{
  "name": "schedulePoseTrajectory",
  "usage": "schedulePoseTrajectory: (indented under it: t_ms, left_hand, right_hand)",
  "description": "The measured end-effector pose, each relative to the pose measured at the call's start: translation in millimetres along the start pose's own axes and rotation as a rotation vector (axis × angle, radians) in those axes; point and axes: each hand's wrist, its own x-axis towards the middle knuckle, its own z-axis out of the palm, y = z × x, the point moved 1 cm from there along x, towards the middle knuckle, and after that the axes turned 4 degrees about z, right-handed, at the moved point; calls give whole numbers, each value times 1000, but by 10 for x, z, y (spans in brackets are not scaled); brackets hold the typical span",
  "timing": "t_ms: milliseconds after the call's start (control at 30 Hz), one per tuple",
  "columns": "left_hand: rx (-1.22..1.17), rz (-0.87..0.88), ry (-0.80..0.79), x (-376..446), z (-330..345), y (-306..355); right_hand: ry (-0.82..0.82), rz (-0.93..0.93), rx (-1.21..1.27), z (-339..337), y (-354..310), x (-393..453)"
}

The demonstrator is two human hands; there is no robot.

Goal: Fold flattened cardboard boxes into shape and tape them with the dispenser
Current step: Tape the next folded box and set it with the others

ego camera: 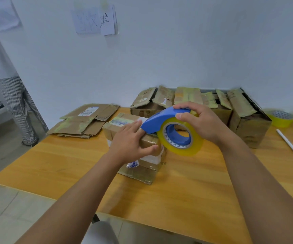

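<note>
A small folded cardboard box (138,170) with labels stands in the middle of the wooden table (186,187). My left hand (130,143) rests on its top near the right edge, fingers straight and thumb along the side. My right hand (202,124) grips a blue tape dispenser (159,120) that carries a yellowish clear tape roll (181,138). The dispenser's nose touches the box top by my left fingertips.
Flattened cardboard boxes (84,120) lie stacked at the table's far left. Several formed boxes (239,117) stand along the wall behind. A spare yellow tape roll (281,118) and a white tube (289,142) lie at far right. A person (14,95) stands at the left.
</note>
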Motion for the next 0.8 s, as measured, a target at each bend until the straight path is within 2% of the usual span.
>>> schedulePoseTrajectory:
  t_ms: [133,333,533,800]
  left_hand:
    - [-49,26,130,1,68,34]
    - [-22,-73,2,11,-4,19]
    - [42,-34,-77,28,1,124]
    - [-68,104,-5,8,-5,350]
  right_hand:
    - [-26,-3,4,-43,2,-62]
    - [28,0,14,-271,53,-283]
    - [38,20,21,-304,279,-543]
    - [30,28,59,-212,489,-620]
